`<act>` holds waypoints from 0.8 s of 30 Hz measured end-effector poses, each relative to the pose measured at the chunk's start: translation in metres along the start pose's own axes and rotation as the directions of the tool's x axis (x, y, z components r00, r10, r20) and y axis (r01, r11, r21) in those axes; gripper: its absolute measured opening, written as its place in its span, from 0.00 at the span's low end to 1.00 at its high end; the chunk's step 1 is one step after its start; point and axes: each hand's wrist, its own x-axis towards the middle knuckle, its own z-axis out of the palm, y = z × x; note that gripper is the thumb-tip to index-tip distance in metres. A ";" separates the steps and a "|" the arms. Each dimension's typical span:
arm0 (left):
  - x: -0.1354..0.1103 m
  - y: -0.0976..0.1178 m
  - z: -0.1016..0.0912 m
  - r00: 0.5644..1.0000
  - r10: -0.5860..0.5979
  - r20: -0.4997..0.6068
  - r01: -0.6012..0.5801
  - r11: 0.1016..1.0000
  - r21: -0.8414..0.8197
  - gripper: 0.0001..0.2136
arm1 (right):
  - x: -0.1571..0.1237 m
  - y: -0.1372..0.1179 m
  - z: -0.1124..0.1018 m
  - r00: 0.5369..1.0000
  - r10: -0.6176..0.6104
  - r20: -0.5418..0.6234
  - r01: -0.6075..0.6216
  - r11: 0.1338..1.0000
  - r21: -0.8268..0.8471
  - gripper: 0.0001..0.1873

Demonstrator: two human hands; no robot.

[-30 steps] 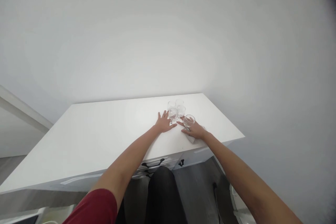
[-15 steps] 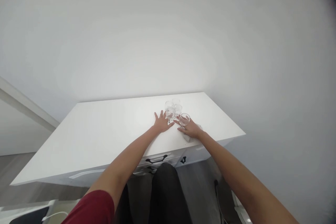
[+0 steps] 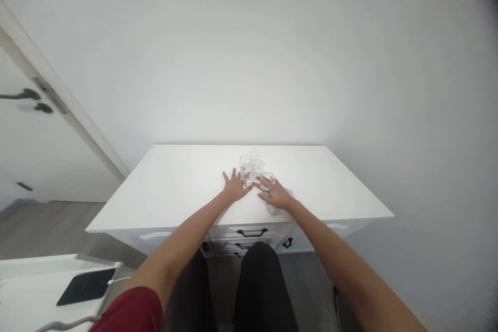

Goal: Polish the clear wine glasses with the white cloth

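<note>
Several clear stemmed glasses stand close together on the white cabinet top [image 3: 187, 181]. My left hand [image 3: 234, 188] lies with fingers spread at the left of the group, its thumb side against or very near the front left glass [image 3: 247, 172]. My right hand [image 3: 277, 195] has its thumb and fingers around the stem of the nearest glass [image 3: 266, 181], which stands upright. Beneath this hand, a pale crumpled cloth [image 3: 273, 209] shows partly. Behind are a middle glass [image 3: 258, 167] and two fainter ones at the back.
A plain wall [image 3: 241, 62] rises behind the cabinet. Black-handled drawers [image 3: 252, 232] face my legs. At the left is a door with a black handle [image 3: 29, 94]. A white stand at lower left carries a black tablet-like device [image 3: 87, 286] with a white cable.
My view has turned left, bringing the door and the black device further into sight. Both hands keep nearly the same places by the glasses.
</note>
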 end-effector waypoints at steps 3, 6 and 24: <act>-0.021 -0.024 -0.005 0.999 -0.045 -0.006 0.045 0.999 0.009 0.36 | 0.019 -0.022 0.007 1.000 -0.027 0.013 0.027 1.000 0.011 0.34; -0.042 -0.050 -0.012 0.996 -0.085 -0.017 0.085 0.996 0.000 0.36 | 0.038 -0.046 0.015 0.998 -0.059 0.023 0.059 0.998 0.021 0.34; -0.091 -0.116 -0.021 0.955 -0.289 -0.068 0.289 0.957 -0.011 0.38 | 0.103 -0.125 0.043 0.983 0.172 -0.062 -0.174 0.984 -0.034 0.35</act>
